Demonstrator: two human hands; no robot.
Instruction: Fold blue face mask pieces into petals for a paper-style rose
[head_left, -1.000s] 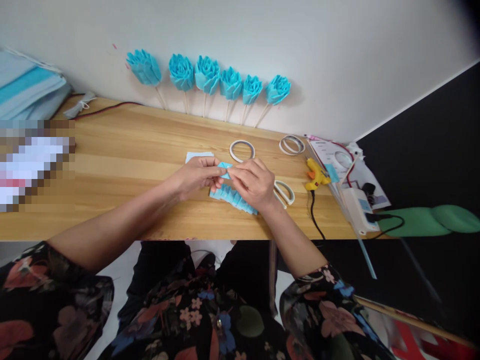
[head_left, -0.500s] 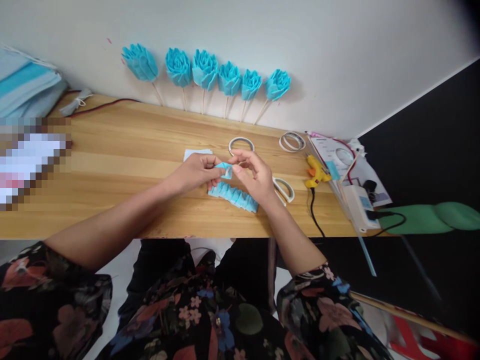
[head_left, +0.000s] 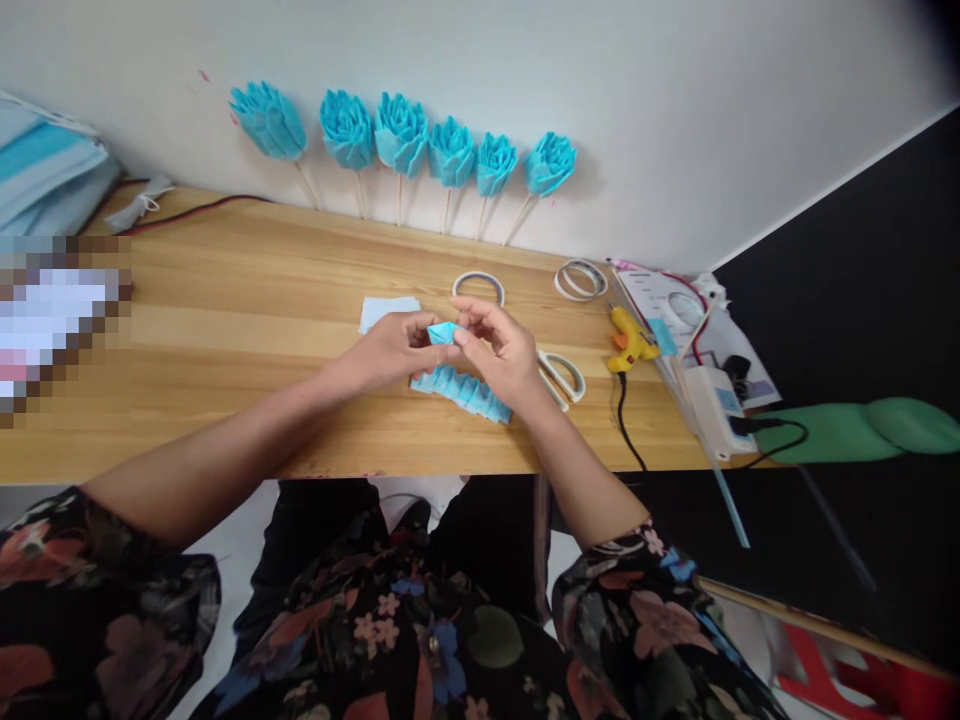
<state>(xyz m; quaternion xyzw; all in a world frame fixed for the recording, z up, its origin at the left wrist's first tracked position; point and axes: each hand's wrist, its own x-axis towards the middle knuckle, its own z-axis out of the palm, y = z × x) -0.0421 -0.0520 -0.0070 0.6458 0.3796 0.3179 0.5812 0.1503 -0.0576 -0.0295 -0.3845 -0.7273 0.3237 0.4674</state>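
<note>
Left hand (head_left: 394, 350) pinches the near-left end of a small folded blue paper piece (head_left: 442, 331) between thumb and fingertips, just above the wooden table (head_left: 247, 290). Right hand (head_left: 499, 350) meets it from the other side, thumb and forefinger closed on the same piece; both hands equally near, piece held between them, long axis running left to right.

Directly below the hands: a row of folded blue paper pieces (head_left: 465, 390) lying on the table, overlapping, trending down to the right, partly under the right wrist. Just behind the left hand, a pale paper square (head_left: 386, 308). Beyond the right hand, a tape ring (head_left: 478, 285); scissors (head_left: 561, 375) just beside the right wrist; yellow glue gun (head_left: 628, 342) farther right. Six blue paper roses (head_left: 401, 135) on sticks lean on the wall, well apart. Nothing sits between the hands and the row.
</note>
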